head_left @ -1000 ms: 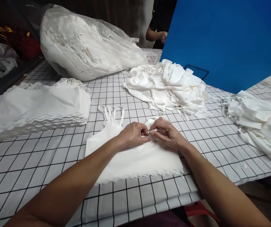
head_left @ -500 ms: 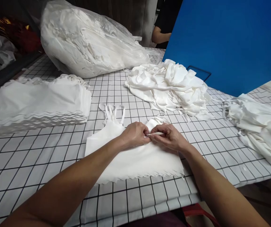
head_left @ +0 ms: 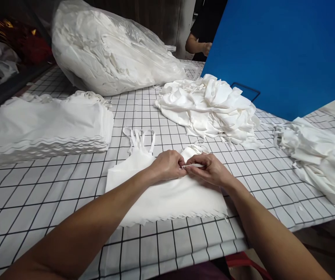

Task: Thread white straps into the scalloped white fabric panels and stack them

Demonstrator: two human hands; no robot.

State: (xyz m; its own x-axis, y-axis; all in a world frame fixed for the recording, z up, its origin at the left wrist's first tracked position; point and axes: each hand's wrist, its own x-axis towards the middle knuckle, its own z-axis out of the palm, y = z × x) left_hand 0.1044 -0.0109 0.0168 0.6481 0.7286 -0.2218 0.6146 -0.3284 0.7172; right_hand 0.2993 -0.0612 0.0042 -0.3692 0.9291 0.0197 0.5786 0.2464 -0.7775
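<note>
Right hand [head_left: 209,168] has dropped slightly over the last second, fingers lower over the cloth; left hand [head_left: 169,165] has barely shifted. White garment [head_left: 173,202] stays put under both, flat on the near middle of the table [head_left: 53,194]. My read: small fingertip work at one spot, base not disturbed.

Grip state — right is pinching a thin white strip [head_left: 195,165] between thumb and fingers; left is closed on the garment's fabric just beside it. Fingertips nearly meet, and exactly what sits between them is too small to tell.

Garment looks layered along its near edge, so possibly more than one piece. Straps [head_left: 138,144] fan out at its far left.

Outward from there: neat white stack [head_left: 53,124] to the left, loose white heap [head_left: 211,109] on the far side, another pile [head_left: 319,155] to the right. Clear bag [head_left: 111,54] stuffed with white material, far left. Blue panel [head_left: 278,50], far right — co-worker's hand [head_left: 206,48] shows again at its left edge, after being hidden half a second ago.
</note>
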